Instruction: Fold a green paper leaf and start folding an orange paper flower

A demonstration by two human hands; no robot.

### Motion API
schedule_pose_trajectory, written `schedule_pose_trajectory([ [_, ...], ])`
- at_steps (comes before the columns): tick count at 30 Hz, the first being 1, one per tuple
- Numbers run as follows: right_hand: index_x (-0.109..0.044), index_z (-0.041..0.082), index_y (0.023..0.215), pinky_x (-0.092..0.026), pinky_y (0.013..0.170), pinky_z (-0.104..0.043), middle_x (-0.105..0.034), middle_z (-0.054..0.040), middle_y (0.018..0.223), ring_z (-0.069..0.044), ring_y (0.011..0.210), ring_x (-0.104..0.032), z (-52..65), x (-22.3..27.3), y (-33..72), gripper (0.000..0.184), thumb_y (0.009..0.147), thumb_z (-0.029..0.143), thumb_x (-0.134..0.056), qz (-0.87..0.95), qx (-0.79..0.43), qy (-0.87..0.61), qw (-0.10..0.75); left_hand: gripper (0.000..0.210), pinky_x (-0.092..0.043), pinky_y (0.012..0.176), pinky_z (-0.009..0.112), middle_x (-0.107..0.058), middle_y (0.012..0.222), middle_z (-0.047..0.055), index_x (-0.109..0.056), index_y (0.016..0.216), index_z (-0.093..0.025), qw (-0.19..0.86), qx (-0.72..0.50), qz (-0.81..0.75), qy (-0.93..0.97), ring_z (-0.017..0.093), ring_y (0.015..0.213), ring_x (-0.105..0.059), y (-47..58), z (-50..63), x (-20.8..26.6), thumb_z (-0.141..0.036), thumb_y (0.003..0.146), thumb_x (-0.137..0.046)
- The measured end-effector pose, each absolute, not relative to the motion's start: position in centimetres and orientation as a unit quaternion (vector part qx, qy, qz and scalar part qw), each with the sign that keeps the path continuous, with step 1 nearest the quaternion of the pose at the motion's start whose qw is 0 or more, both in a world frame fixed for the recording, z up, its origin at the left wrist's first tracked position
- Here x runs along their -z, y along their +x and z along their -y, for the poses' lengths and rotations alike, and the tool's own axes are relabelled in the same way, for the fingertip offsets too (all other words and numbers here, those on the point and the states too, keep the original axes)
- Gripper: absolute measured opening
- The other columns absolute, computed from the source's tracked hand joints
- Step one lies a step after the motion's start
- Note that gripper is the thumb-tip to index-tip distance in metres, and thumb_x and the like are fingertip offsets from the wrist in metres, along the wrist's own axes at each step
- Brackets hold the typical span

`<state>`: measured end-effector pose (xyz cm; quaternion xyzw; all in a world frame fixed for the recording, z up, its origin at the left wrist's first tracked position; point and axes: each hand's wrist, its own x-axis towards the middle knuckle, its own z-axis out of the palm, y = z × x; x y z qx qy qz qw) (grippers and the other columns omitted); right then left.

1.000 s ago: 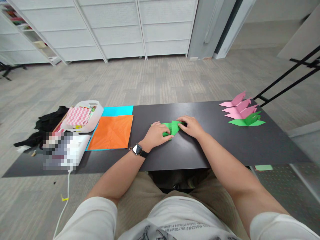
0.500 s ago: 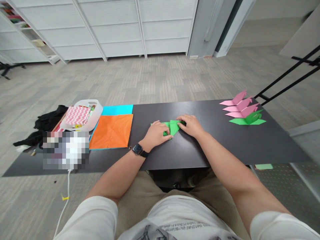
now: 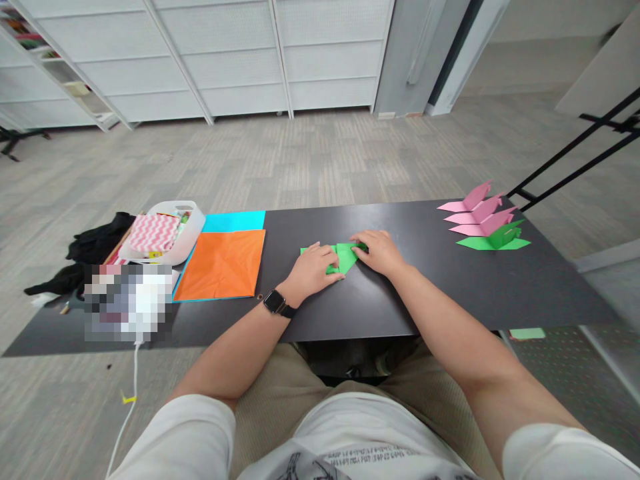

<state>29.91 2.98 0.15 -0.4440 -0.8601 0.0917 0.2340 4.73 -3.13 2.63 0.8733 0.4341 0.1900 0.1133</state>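
A folded piece of green paper [image 3: 347, 259] lies on the dark table in front of me, between my hands. My left hand [image 3: 315, 268] rests over its left part with the fingers curled, pressing it down and hiding much of it. With fingers bent and thumb close to them, my right hand [image 3: 379, 252] grips the paper's right end. Toward the table's right end stand pink folded-paper birds [image 3: 477, 213] and a green one [image 3: 495, 239] in a row.
Orange paper sheets [image 3: 220, 265] lie to the left, over blue sheets [image 3: 235, 221]. Behind them stands a white plastic basket [image 3: 193, 227] with a pink zigzag-patterned item. Black cloth [image 3: 100, 237] and a blurred-out object with a white cable [image 3: 134, 373] are at the far left.
The green paper's raised flap now looks flatter under my fingers. Both hands keep nearly the same places, my right shifting slightly left.
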Motion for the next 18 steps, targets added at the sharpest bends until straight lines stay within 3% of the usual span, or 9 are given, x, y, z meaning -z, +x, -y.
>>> schedule_pose_trajectory([
  [6,-0.073,0.028,0.119,-0.044,0.094,-0.047,-0.078,-0.007,0.109,-0.031,0.107,-0.069,-3.07,0.07,29.71,0.023,0.097,0.027,-0.066,0.862,-0.072,-0.445,0.231,0.028,-0.04,0.124,0.056,-0.071,0.137,0.006,-0.077,0.117,-0.028,0.095,-0.18,-0.427,0.881,0.029,0.124,-0.066,4.58,3.22,-2.28,-0.043,0.094,-0.081],
  [12,-0.073,0.028,0.12,-0.043,0.099,-0.05,-0.075,-0.0099,0.116,-0.033,0.111,-0.066,-3.08,0.08,29.66,0.023,0.098,0.031,-0.068,0.86,-0.054,-0.451,0.232,0.026,-0.05,0.107,0.05,-0.075,0.135,0.005,-0.082,0.116,-0.029,0.106,-0.158,-0.418,0.888,0.029,0.113,-0.066,4.41,2.94,-2.05,-0.047,0.098,-0.075],
  [18,-0.073,0.028,0.122,-0.044,0.101,-0.053,-0.072,-0.0105,0.117,-0.034,0.114,-0.064,-3.08,0.08,29.57,0.026,0.097,0.032,-0.071,0.852,-0.055,-0.465,0.234,0.024,-0.049,0.112,0.05,-0.071,0.141,0.008,-0.082,0.111,-0.025,0.098,-0.178,-0.413,0.888,0.03,0.122,-0.061,4.43,3.3,-2.56,-0.044,0.098,-0.074],
])
